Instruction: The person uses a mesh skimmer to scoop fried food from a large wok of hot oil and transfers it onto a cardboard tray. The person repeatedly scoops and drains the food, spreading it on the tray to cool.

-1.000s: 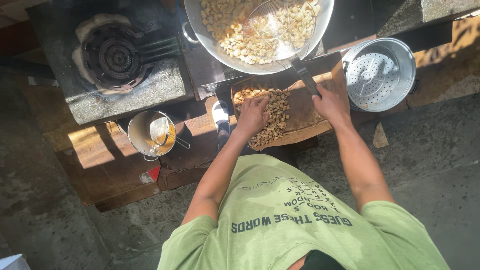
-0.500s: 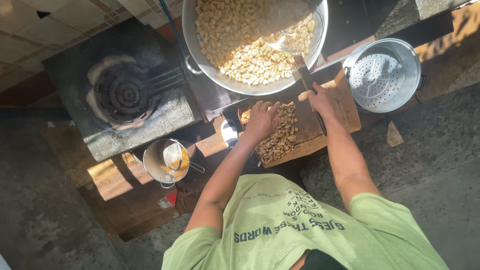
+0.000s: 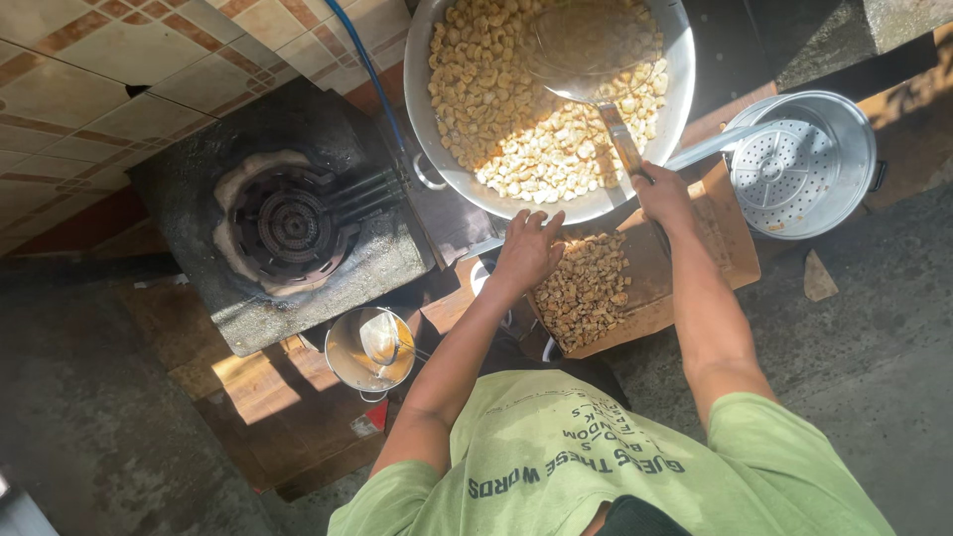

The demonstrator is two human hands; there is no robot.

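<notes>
While wok (image 3: 437, 119) of pale pieces sits just ahead, right hand (image 3: 663, 196) clamped on ladle handle (image 3: 623, 147); left hand (image 3: 529, 250) spread flat, fingers apart, over cardboard tray (image 3: 650, 283).

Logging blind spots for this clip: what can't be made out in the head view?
- Big pan: its far rim is cut off by the top edge.
- Skimmer: the right hand covers the end of its handle, so the grip is unclear.
- Cardboard tray: partly hidden under the left hand and the right forearm.
- Small pot: contents lost in glare.
</notes>
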